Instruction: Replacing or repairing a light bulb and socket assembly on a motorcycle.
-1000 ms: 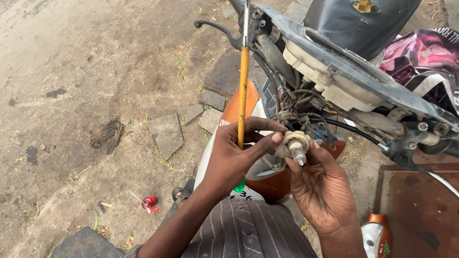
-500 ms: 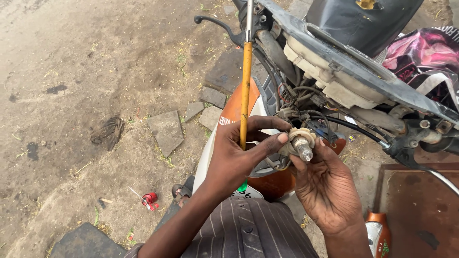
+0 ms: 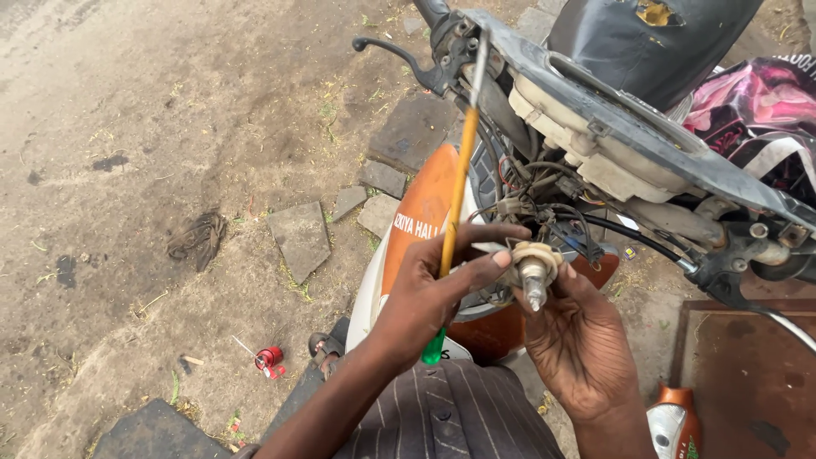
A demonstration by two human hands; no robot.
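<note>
While the left hand (image 3: pixel 429 293) grips a long yellow screwdriver (image 3: pixel 456 200), the right hand (image 3: pixel 578 340) pinches a small bulb socket (image 3: pixel 534 268) at frame centre, wires trailing; light, fragile-looking, probably best held by its collar.

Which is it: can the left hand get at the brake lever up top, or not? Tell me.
Probably yes, but not freely. The left hand already holds the screwdriver and pinches the bulb socket. Open air lies between it and the brake lever.
</note>
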